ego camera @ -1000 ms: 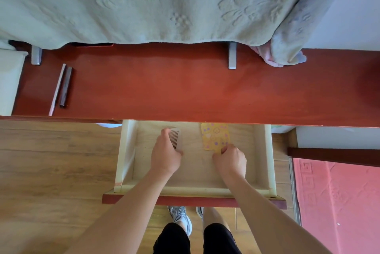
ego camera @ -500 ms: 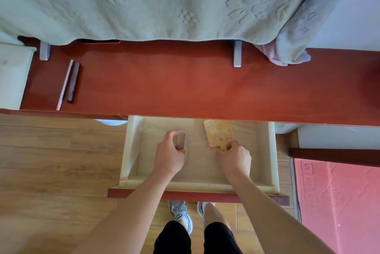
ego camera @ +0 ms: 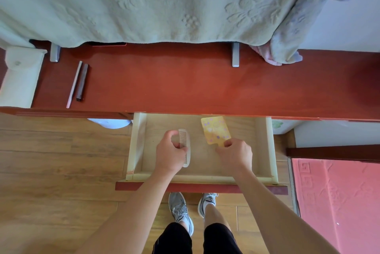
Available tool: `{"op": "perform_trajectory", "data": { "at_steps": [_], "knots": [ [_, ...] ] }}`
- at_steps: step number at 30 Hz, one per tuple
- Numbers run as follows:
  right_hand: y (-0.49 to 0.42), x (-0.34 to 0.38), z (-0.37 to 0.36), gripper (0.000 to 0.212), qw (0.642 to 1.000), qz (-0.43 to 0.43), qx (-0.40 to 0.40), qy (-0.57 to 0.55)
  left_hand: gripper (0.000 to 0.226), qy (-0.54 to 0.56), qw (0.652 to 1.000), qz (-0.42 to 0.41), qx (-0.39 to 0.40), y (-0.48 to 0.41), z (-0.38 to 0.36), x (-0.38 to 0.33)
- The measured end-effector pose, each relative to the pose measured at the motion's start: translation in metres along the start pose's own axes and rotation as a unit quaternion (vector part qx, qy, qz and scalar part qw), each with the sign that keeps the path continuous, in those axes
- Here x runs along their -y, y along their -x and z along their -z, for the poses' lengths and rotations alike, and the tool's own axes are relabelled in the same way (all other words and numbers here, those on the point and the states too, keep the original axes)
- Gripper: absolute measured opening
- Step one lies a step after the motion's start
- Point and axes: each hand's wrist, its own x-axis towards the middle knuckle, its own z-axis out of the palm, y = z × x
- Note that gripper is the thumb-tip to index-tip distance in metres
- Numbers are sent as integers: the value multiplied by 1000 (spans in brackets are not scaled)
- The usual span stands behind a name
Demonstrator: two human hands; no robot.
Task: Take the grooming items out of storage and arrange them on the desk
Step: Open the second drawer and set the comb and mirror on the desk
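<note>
The pale wooden drawer (ego camera: 271,150) stands pulled out below the red desk top (ego camera: 185,87). Inside it, my left hand (ego camera: 169,153) grips a white comb (ego camera: 183,140) with dark teeth, its length pointing toward me. My right hand (ego camera: 235,155) pinches the short handle of a flat yellow hand mirror (ego camera: 214,129) with purple and white dots, which tilts toward the drawer's back. Both items are over the drawer floor; whether they are lifted clear of it I cannot tell.
Two slim sticks (ego camera: 79,82), one pale and one dark, lie on the desk's left part beside a white pouch (ego camera: 19,74). A pale green blanket (ego camera: 154,2) hangs over the desk's far side. Wooden floor lies left, a red mat (ego camera: 337,198) right.
Both hands have drawn back toward me inside the drawer. The comb is more fully in my left hand and the mirror has swung with my right hand.
</note>
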Motion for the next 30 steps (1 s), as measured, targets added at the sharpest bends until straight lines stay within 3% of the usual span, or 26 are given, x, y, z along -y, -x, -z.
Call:
{"op": "perform_trajectory", "data": {
  "at_steps": [9, 19, 22, 25, 30],
  "knots": [
    [41, 16, 14, 26, 997, 46, -2, 56, 55, 17, 1000, -10, -18, 29, 34, -6],
    [89, 37, 35, 8, 994, 104, -33, 16, 53, 45, 997, -56, -33, 56, 71, -20],
    [99, 44, 42, 16, 991, 125, -51, -1, 53, 51, 995, -72, -38, 60, 79, -26],
    [104, 52, 49, 8, 989, 133, -67, -13, 52, 68, 993, -82, -43, 62, 84, -33],
    [105, 67, 58, 12, 984, 146, -94, -34, 51, 75, 991, -102, -42, 60, 92, -50]
  ]
}}
